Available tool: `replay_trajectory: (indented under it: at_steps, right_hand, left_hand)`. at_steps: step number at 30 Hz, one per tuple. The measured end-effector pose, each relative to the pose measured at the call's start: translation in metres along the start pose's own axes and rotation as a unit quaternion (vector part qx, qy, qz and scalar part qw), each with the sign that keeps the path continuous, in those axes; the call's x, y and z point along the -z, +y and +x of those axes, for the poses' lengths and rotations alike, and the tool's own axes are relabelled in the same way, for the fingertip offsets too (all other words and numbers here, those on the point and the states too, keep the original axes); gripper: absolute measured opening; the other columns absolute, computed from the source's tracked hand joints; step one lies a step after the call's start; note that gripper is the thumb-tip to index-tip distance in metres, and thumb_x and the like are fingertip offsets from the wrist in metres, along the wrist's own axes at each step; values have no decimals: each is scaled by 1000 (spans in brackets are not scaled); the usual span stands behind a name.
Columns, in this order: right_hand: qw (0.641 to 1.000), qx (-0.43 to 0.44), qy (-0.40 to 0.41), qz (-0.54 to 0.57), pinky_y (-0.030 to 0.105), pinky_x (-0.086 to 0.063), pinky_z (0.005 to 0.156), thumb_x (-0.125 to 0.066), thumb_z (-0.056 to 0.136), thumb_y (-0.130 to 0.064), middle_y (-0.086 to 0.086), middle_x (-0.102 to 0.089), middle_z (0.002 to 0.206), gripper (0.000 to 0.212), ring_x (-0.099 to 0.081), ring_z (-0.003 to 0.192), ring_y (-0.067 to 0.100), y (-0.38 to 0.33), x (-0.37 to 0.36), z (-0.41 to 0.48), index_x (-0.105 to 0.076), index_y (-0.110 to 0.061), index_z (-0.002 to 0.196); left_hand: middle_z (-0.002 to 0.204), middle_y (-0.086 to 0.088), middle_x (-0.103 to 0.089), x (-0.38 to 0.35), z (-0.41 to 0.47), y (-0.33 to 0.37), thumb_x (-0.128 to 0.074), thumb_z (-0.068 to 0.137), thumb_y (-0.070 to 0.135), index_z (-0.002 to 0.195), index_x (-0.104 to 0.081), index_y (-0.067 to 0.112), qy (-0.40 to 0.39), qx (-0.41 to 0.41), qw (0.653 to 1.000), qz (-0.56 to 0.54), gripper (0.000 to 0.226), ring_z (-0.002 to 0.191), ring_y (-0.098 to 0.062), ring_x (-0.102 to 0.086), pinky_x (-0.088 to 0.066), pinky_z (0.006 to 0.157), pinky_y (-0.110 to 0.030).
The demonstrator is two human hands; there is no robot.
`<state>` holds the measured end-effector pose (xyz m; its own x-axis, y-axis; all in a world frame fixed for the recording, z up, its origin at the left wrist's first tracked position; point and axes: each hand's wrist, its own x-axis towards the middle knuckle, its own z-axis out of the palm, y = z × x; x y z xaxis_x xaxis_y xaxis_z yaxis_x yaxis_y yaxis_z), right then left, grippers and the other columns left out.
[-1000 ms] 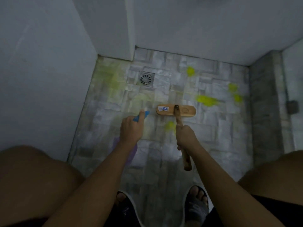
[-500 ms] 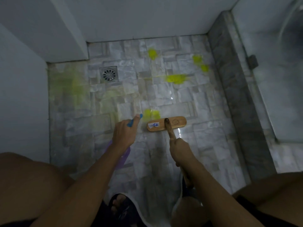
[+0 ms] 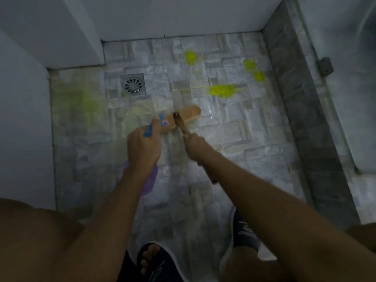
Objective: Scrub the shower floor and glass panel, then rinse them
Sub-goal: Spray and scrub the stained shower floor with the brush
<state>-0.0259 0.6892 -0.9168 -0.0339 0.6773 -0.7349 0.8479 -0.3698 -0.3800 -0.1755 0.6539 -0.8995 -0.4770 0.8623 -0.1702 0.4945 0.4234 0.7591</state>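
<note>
The right hand [image 3: 194, 143] is closed round the dark wooden handle of the long tan scrub brush [image 3: 183, 118], whose head has slid up the frame, closer to the square metal drain [image 3: 133, 84], and now sits tilted. The left hand [image 3: 143, 145] grips what seems a purple spray bottle with blue nozzle [image 3: 149, 130], now touching the brush head. Yellow cleaner blotches [image 3: 222, 90] remain on the grey stone-tile floor [image 3: 254, 139], centre right.

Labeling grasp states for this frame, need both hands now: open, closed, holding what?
Left hand: closed on the bottle, purple with a blue cap.
Right hand: closed on the brush handle, head on the floor.
</note>
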Motion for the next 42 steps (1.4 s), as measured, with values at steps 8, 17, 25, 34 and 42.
replay_trajectory:
  at_steps: [8,17,25,34,42]
  right_hand:
    - [997,-32,-51,-48,36,-51,74,-28,105,-40,18,-60,113,42,-64,95,32,53,-22,-45,-50,-9,123]
    - [999,16,-12,-37,41,-54,78,-26,107,-35,20,-56,124,46,-60,98,33,-23,-5,14,-50,-1,127]
    - [992,-3,-52,-118,28,-42,66,-29,106,-35,9,-60,108,38,-51,77,17,40,-19,-33,-54,-7,114]
    - [995,48,-40,-80,40,-47,95,-29,106,-12,25,-52,132,38,-54,118,38,-50,-9,11,-41,0,140]
    - [989,98,7,-107,33,-49,79,-24,107,-18,20,-60,110,40,-64,98,31,2,-49,-30,-55,1,123]
  left_hand:
    - [67,-17,-66,0,6,-11,-39,98,60,67,-65,-2,1,46,999,19,75,63,-31,-62,-51,61,-42]
    - [70,-17,-65,0,5,-19,-39,101,55,68,-62,0,-5,68,997,32,68,69,-33,-62,-53,65,-42]
    - [69,-14,-63,7,12,-31,-35,96,65,67,-62,0,32,160,986,24,76,66,-30,-61,-52,64,-40]
    - [71,-13,-57,35,17,-40,-35,100,58,69,-57,0,71,165,983,35,70,72,-29,-53,-41,69,-35]
    - [66,-13,-60,53,16,-53,-35,99,60,65,-62,0,106,182,976,49,74,62,-27,-57,-43,62,-35]
